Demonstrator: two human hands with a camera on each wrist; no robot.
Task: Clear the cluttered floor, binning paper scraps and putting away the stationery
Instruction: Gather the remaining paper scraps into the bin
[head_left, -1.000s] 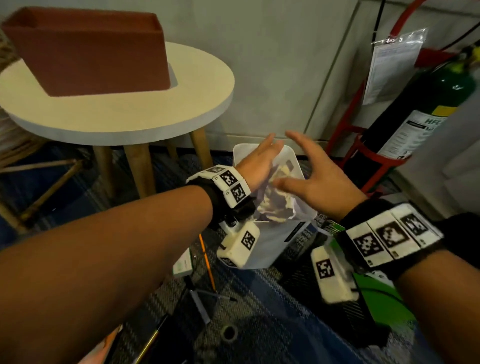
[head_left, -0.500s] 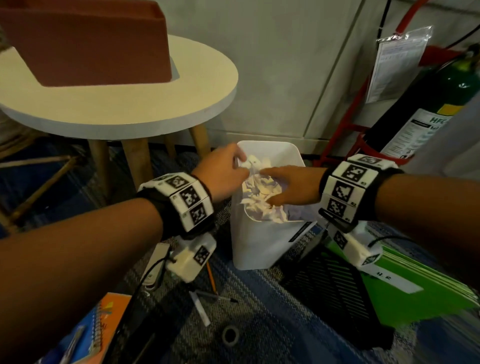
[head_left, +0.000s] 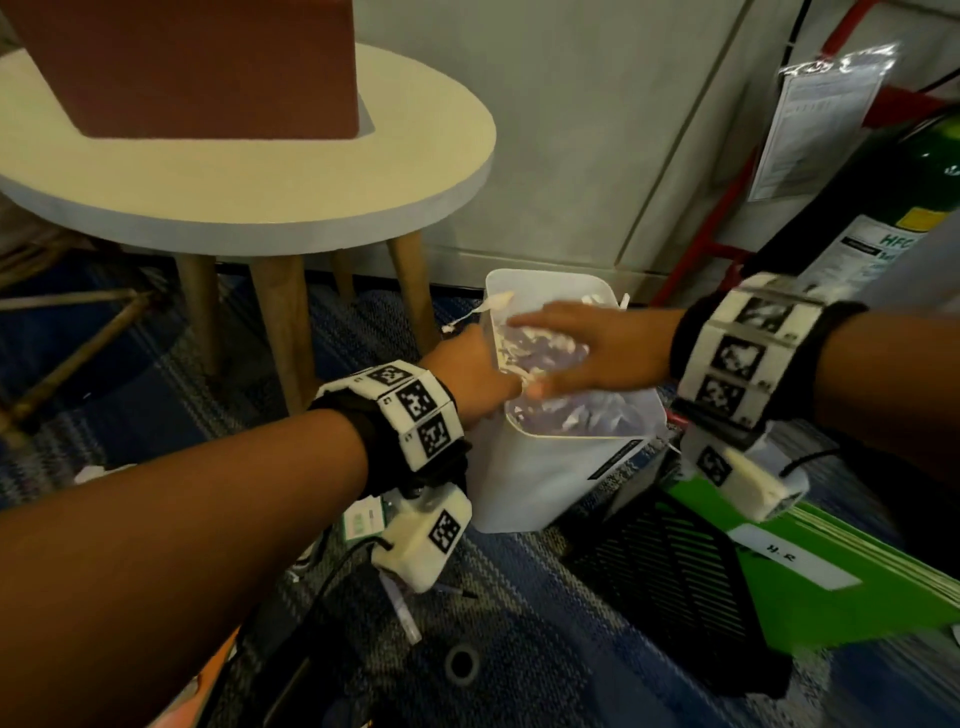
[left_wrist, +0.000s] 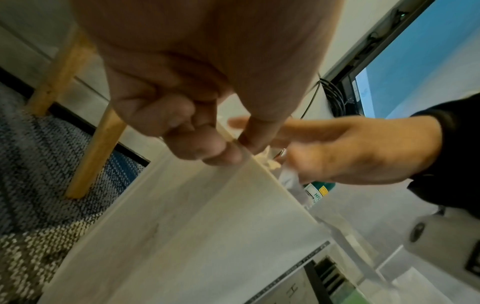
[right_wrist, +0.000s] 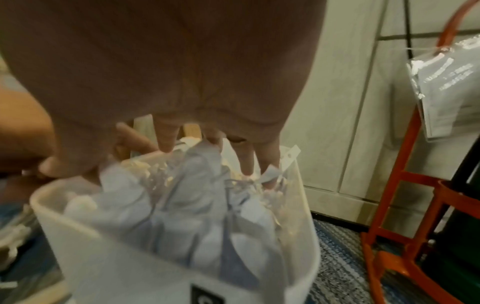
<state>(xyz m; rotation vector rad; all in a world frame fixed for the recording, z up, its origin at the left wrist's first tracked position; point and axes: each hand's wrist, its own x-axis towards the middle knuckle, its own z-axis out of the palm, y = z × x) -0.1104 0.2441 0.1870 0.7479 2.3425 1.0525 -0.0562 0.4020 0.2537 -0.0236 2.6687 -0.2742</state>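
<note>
A white plastic bin (head_left: 545, 483) stands on the carpet, stuffed to the rim with crumpled paper scraps (head_left: 566, 410). My left hand (head_left: 467, 374) grips the bin's left rim; the left wrist view shows the thumb inside and the curled fingers (left_wrist: 207, 148) outside the wall (left_wrist: 194, 236). My right hand (head_left: 587, 343) lies flat across the top with straight fingers, pressing on the paper. In the right wrist view its fingertips (right_wrist: 244, 164) touch the pale scraps (right_wrist: 182, 216). One strip pokes over the far rim.
Left of the bin stands a round white table (head_left: 260, 218) with a red-brown box (head_left: 208, 67). A green folder (head_left: 831, 597), black mesh tray (head_left: 675, 571), pen (head_left: 400, 608) and tape roll (head_left: 461, 665) lie on the carpet. At right, a fire extinguisher (head_left: 909, 182).
Both hands came down from open above the bin. The left has shifted to the bin's left rim and gripped it; the right has flattened over the paper.
</note>
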